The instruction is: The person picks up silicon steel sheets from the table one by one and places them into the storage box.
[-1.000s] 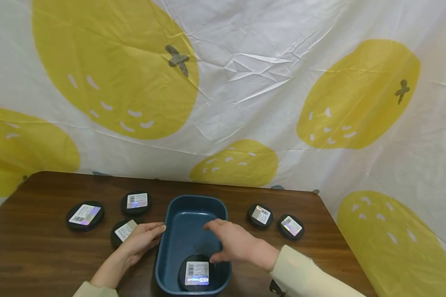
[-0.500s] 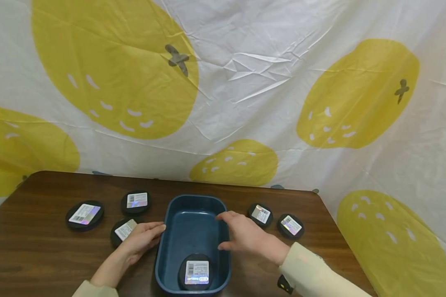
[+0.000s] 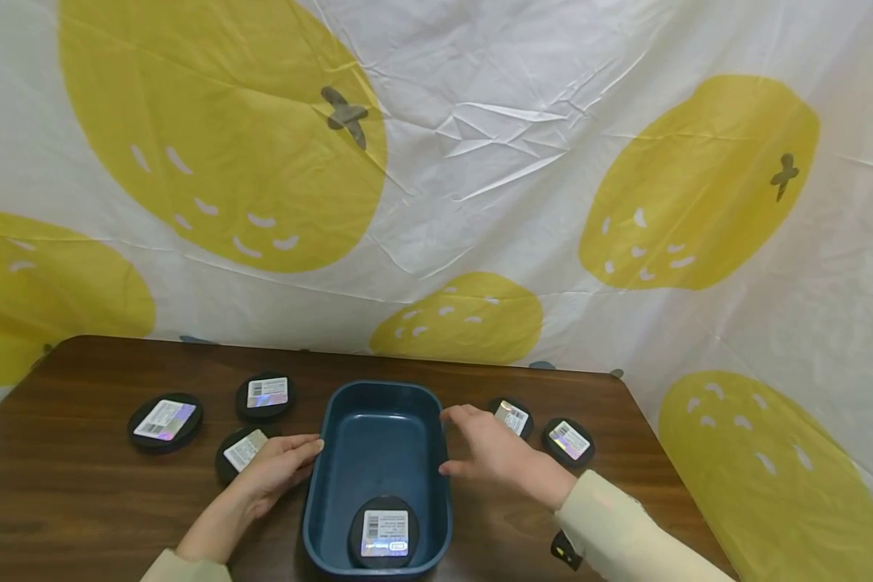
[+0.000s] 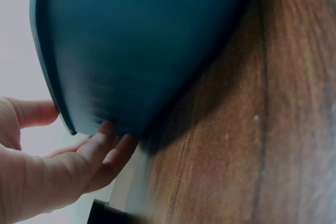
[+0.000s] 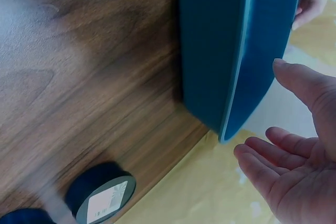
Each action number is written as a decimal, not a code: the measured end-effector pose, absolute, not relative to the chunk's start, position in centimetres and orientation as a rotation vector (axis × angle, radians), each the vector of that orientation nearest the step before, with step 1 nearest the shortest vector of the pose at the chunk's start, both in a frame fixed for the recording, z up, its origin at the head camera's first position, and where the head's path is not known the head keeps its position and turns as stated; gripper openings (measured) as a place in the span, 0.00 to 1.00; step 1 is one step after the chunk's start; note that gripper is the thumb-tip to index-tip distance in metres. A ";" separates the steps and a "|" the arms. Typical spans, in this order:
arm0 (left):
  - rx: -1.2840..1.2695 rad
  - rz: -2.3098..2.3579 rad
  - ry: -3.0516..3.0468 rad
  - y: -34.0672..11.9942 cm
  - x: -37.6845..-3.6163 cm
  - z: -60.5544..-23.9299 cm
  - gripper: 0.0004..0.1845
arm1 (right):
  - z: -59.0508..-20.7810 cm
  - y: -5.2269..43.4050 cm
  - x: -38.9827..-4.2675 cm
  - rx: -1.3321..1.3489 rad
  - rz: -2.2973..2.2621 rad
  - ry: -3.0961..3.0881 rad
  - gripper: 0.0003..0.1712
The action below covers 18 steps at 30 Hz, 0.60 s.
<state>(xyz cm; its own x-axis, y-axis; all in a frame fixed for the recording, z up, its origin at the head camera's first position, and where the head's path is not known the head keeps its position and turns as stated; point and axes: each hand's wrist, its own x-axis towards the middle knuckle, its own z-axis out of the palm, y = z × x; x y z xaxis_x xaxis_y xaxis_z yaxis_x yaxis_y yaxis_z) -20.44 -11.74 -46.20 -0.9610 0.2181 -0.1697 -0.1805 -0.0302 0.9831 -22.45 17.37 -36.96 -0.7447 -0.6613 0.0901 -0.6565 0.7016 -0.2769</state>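
A dark blue rectangular plastic bin (image 3: pixel 385 453) stands at the front middle of the table, with one flat round black container (image 3: pixel 383 533) lying in its near end, white label up. My left hand (image 3: pixel 280 469) holds the bin's left side; in the left wrist view its thumb is at the rim and its fingertips touch the outer wall. My right hand (image 3: pixel 491 453) is over the right rim side, thumb and fingers spread apart with nothing between them. In the right wrist view that hand (image 5: pixel 294 161) has its fingers loosely bent beside the bin's rim (image 5: pixel 234 87).
More flat black round containers with labels lie on the brown wooden table (image 3: pixel 80 501): one (image 3: pixel 166 422) far left, one (image 3: pixel 265 396) behind, one (image 3: pixel 243 451) partly behind my left hand. Two (image 3: pixel 512 416) (image 3: pixel 569 442) lie on the right. A lemon-print cloth (image 3: pixel 444 202) hangs behind.
My right hand has moved rightward, from over the bin's inside to its right rim, and now overlaps a container on the right. The left hand and the bin have stayed put.
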 end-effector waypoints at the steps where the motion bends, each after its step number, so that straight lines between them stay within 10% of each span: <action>1: 0.038 2.074 1.973 -11.8 -20.4 -46.2 0.25 | -36.9 17.5 -22.5 -1.117 -0.454 2.891 0.33; 18: 0.008 2.067 1.975 -11.7 -20.6 -46.3 0.25 | -37.4 18.7 -23.6 -1.095 -0.409 2.955 0.31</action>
